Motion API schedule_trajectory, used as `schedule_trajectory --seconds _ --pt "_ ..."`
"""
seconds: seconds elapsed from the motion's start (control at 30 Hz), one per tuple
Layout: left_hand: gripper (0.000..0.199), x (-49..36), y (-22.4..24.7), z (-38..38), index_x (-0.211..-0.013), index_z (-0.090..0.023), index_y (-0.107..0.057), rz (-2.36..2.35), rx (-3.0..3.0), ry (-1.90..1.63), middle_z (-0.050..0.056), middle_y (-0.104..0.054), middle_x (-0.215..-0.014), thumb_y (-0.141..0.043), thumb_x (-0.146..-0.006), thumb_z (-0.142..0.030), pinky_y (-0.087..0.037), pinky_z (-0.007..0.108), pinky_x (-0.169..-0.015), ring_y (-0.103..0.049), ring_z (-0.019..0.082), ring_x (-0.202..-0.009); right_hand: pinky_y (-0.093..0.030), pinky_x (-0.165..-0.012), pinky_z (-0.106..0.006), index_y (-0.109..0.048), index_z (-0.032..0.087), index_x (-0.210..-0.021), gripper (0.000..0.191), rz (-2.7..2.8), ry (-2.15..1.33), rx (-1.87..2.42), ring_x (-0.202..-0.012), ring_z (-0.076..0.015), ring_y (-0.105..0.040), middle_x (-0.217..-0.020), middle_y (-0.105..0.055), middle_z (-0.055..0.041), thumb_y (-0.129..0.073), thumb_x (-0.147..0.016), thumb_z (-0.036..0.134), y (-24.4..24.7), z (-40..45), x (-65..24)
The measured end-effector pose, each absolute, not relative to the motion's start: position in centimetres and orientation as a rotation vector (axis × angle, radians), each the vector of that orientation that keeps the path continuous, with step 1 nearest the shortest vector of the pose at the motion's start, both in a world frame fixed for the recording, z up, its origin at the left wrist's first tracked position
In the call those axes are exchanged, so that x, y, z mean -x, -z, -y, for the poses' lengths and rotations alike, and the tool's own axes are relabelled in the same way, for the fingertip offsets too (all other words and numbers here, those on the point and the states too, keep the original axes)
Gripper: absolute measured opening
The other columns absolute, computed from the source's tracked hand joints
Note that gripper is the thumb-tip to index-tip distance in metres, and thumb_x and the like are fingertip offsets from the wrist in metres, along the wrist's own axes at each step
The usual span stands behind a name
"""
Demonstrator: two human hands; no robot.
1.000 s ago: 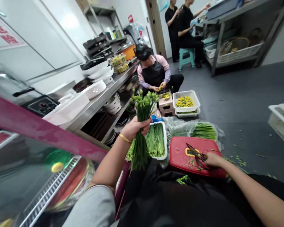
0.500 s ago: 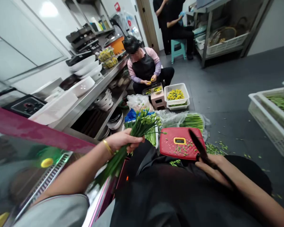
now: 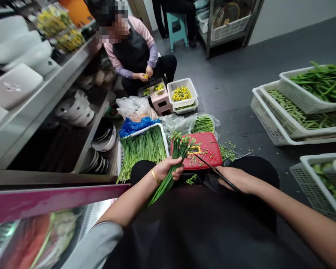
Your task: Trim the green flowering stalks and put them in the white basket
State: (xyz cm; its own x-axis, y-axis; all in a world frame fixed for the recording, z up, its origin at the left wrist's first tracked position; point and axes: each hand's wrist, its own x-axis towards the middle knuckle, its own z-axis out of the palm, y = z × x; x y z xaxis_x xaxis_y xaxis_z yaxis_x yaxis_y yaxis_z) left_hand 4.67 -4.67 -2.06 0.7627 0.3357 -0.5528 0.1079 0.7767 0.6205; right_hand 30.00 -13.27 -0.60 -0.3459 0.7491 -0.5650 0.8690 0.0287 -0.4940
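My left hand (image 3: pixel 168 170) is wrapped round a bunch of garlic chives (image 3: pixel 182 147), its pale bud ends pointing up and forward over the left part of a red cutting board (image 3: pixel 207 149). In my right hand (image 3: pixel 235 179) is a dark knife (image 3: pixel 203 160), its blade slanting left across the board towards the bud ends. Whether the blade touches them I cannot tell. Cut bits lie scattered on the board, and a few buds (image 3: pixel 192 180) rest on my dark apron (image 3: pixel 196 224). Left of the board stands a white basket (image 3: pixel 165 140) filled with long green stalks.
Ahead, a seated person (image 3: pixel 134 48) handles yellow flowers near a white basket (image 3: pixel 194 87) of them. Steel shelving (image 3: pixel 81 56) with white dishes runs along the left. Baskets of green vegetables (image 3: pixel 282 136) stand at right. A plastic bag of stalks (image 3: pixel 203 123) lies behind the board.
The bunch has come down and right to the board in my left hand. My right hand has swung the knife blade down and left towards the bunch. The view has tilted downward.
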Motion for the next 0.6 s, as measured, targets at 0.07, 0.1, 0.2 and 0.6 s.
schedule_trajectory --seconds 0.07,0.1,0.2,0.6 --pt "0.046 -4.6 2.7 4.4 -0.111 -0.017 -0.057 -0.729 -0.647 -0.1 -0.007 -0.045 -0.052 -0.065 -0.078 -0.047 -0.032 0.019 -0.038 -0.034 0.006 -0.035 -0.043 -0.072 -0.03 -0.057 0.018 -0.104 0.026 -2.121 1.218 -1.691 -0.089 -0.025 -0.065 -0.098 -0.068 -0.0123 -0.046 -0.082 0.025 0.8 11.8 -29.2" --pt "0.043 -4.7 3.1 4.4 -0.107 -0.016 -0.057 -0.745 -0.634 -0.08 -0.006 -0.045 -0.051 -0.066 -0.077 -0.047 -0.032 0.019 -0.038 -0.034 0.006 -0.034 -0.043 -0.072 -0.03 -0.057 0.018 -0.106 0.028 -2.116 1.214 -1.679 -0.088 -0.0248 -0.065 -0.097 -0.068 -0.0123 -0.046 -0.082 0.025 0.9 11.1 -28.8" --pt "0.04 -5.3 3.7 4.3 -0.101 -0.016 -0.058 -0.799 -0.631 -0.032 -0.006 -0.047 -0.048 -0.068 -0.076 -0.046 -0.03 0.018 -0.036 -0.035 0.007 -0.033 -0.043 -0.072 -0.03 -0.056 0.016 -0.11 0.031 -2.117 1.198 -1.634 -0.089 -0.0249 -0.065 -0.099 -0.068 -0.0135 -0.046 -0.083 0.025 1.1 9.6 -28.0" --pt "0.043 -6.2 4.3 3.3 -0.071 -0.016 -0.046 -0.875 -0.62 0.028 -0.004 -0.054 -0.05 -0.081 -0.06 -0.04 -0.037 0.019 -0.034 -0.04 0.006 -0.033 -0.045 -0.076 -0.028 -0.056 0.019 -0.105 0.025 -2.1 1.239 -1.587 -0.094 -0.0234 -0.064 -0.101 -0.067 -0.0112 -0.046 -0.087 0.032 3.7 10.5 -30.6"
